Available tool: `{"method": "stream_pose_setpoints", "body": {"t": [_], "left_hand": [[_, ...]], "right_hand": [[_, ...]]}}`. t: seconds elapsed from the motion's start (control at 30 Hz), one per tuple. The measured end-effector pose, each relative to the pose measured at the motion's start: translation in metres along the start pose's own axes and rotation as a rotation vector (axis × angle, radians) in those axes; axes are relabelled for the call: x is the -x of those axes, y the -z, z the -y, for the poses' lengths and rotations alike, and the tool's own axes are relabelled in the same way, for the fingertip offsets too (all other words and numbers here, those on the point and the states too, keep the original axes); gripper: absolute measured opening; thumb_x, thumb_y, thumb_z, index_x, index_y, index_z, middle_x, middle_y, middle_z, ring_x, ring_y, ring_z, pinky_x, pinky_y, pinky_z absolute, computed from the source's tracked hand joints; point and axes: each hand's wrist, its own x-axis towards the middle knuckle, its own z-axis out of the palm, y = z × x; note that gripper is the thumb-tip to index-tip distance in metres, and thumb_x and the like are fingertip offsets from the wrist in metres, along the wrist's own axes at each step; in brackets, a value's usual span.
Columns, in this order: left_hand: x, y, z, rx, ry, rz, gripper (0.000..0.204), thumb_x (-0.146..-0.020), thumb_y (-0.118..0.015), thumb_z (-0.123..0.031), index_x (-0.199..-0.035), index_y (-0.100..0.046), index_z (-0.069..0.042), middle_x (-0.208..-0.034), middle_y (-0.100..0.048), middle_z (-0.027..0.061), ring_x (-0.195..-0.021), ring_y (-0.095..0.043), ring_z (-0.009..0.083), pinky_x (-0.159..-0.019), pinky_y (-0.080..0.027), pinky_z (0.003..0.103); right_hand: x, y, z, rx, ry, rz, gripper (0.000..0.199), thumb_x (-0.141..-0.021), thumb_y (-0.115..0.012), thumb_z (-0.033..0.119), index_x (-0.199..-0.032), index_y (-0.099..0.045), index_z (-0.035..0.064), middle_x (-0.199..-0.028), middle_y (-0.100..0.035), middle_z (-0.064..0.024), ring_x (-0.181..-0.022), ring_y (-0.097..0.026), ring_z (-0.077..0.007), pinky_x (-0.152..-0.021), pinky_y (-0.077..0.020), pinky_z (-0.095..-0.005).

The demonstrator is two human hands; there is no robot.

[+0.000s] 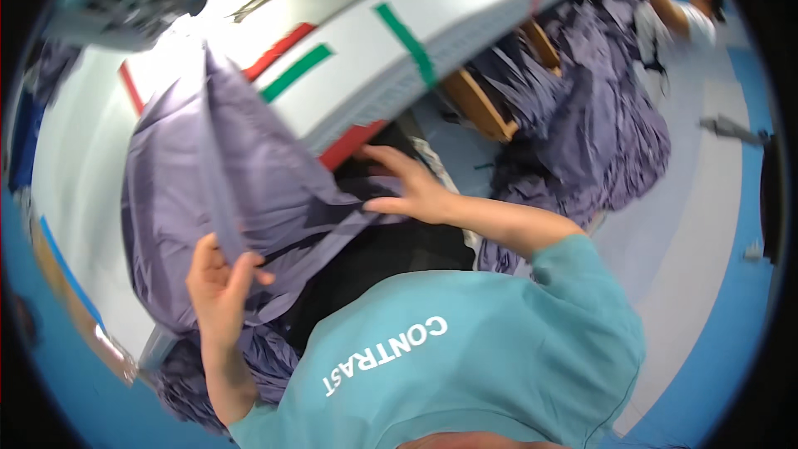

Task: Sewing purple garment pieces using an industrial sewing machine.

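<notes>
Purple fabric draped over the table's near edge – long fold running away from the person. Left hand pinched that fold (nearer, lower end); right hand lay open, flat on the cloth by the table corner.

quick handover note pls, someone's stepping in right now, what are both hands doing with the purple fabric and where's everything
Left hand: closed on a fold of the purple fabric, pinching its edge, held up near the table's front edge.
Right hand: fingers spread, flat on the same fabric where it drapes off the white table, beside the red tape mark.
Fabric: one piece, lying partly on the table and hanging over the edge toward the body, rumpled, not folded.
Nearby: a big heap of similar purple fabric to the right by a wooden frame; another person farther back.
Done: piece gripped. Left: it appears still to need spreading flat.
</notes>
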Motion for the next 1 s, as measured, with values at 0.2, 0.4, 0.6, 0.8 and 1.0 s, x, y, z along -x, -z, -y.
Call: {"method": "stream_pose_setpoints", "body": {"t": [0.2,0.4,0.6,0.8,1.0], "left_hand": [[-0.028,0.035,0.019,-0.106,-0.242,0.056,0.019,-0.094,-0.054,-0.005,-0.111,-0.055,0.003,-0.072,-0.059,0.0039,-0.049,-0.049,0.0051,-0.046,-0.038,0.017],[-0.015,0.077,0.020,-0.282,-0.096,-0.078,0.023,-0.091,-0.062,-0.012,-0.110,-0.057,0.000,-0.068,-0.057,0.0044,-0.044,-0.046,0.0063,-0.041,-0.034,0.020],[0.030,-0.014,0.021,-0.794,-0.711,-0.619,0.031,-0.080,-0.073,-0.013,-0.108,-0.063,-0.003,-0.099,-0.067,0.0117,-0.078,-0.066,0.0224,-0.066,-0.051,0.034],[0.042,-0.119,0.075,-0.496,-0.427,-0.078,0.026,-0.081,-0.073,-0.017,-0.074,-0.055,0.001,-0.064,-0.060,0.0156,-0.051,-0.059,0.0268,-0.048,-0.043,0.035],[0.038,-0.125,0.117,-0.456,-0.391,0.108,0.022,-0.084,-0.066,-0.018,-0.076,-0.057,0.001,-0.067,-0.062,0.0190,-0.060,-0.060,0.0384,-0.055,-0.046,0.045]], "right_hand": [[0.026,-0.035,0.021,-0.495,0.136,0.549,0.035,-0.090,-0.064,0.025,-0.078,-0.056,-0.0064,-0.068,-0.057,-0.0198,-0.061,-0.059,-0.0287,-0.057,-0.0438,-0.0383],[0.080,-0.019,0.038,-0.254,-0.173,0.555,0.030,-0.090,-0.061,0.024,-0.089,-0.061,-0.0061,-0.076,-0.064,-0.0212,-0.066,-0.064,-0.0334,-0.063,-0.0492,-0.0394],[0.116,-0.049,0.016,0.472,0.017,0.608,0.032,-0.089,-0.059,0.026,-0.075,-0.057,-0.0022,-0.071,-0.060,-0.0195,-0.060,-0.062,-0.0362,-0.052,-0.0497,-0.0431],[0.122,-0.039,0.014,0.548,0.169,0.601,0.033,-0.086,-0.061,0.034,-0.081,-0.058,0.0009,-0.078,-0.060,-0.0152,-0.066,-0.064,-0.0316,-0.051,-0.0493,-0.0409],[0.056,0.000,0.004,0.540,0.678,0.269,0.025,-0.077,-0.070,0.016,-0.099,-0.066,0.0069,-0.087,-0.065,-0.0055,-0.080,-0.066,-0.0231,-0.076,-0.0543,-0.0360]]}}
